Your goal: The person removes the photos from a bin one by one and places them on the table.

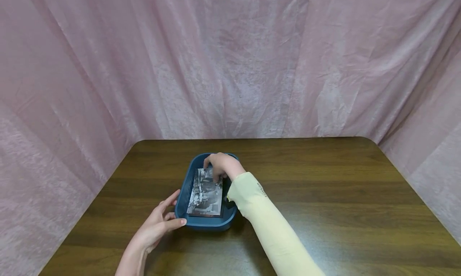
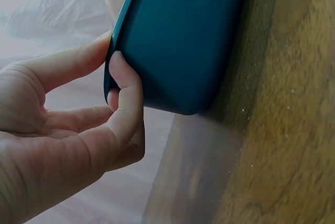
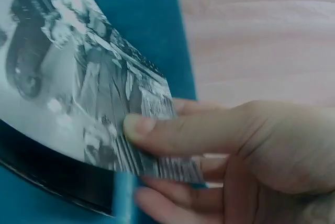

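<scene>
While the blue tray (image 1: pixel 184 196) sits near the middle of the wooden tabletop (image 1: pixel 324 196), the left hand (image 1: pixel 158 224) holds its near-left corner, thumb and fingers (image 2: pixel 123 93) curled against the rim. Inside the tray lies a black-and-white photo (image 1: pixel 206 194). The right hand (image 1: pixel 221 166) reaches over the far end and pinches the photo's far edge, which seems slightly lifted, thumb (image 3: pixel 172 130) on top.

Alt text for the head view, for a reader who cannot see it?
A right hand pinches a black-and-white photo lying in a blue tray on a wooden table, while the left hand grips the tray's near corner. Pink cloth hangs behind.
</scene>
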`<state>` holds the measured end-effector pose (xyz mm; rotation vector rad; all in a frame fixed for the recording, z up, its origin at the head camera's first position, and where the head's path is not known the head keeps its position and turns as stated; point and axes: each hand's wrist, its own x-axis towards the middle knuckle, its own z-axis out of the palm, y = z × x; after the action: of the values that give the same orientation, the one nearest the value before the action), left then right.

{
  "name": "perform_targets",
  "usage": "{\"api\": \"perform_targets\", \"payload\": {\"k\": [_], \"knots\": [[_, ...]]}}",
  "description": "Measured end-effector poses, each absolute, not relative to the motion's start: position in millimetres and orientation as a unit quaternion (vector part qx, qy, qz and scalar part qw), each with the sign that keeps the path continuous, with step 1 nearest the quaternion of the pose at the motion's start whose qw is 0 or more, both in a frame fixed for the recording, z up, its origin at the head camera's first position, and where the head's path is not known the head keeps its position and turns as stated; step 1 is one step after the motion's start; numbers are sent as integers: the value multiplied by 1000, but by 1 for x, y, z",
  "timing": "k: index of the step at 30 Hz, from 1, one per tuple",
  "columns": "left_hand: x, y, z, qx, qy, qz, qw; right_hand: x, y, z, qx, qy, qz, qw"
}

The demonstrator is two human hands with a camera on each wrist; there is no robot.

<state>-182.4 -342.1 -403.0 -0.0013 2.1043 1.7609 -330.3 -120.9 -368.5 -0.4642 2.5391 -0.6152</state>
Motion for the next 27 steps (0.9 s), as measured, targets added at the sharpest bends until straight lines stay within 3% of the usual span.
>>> {"api": "perform_targets", "payload": {"k": [13, 20, 27], "knots": [[-185, -353, -402, 13, 752, 624, 213, -343, -75, -334, -209, 826, -466, 238], [-184, -353, -403, 31, 759, 616, 208, -357, -29, -330, -197, 800, -547, 149], [-181, -352, -404, 32, 765, 613, 196, -366, 29, -351, -144, 761, -629, 71]]}}
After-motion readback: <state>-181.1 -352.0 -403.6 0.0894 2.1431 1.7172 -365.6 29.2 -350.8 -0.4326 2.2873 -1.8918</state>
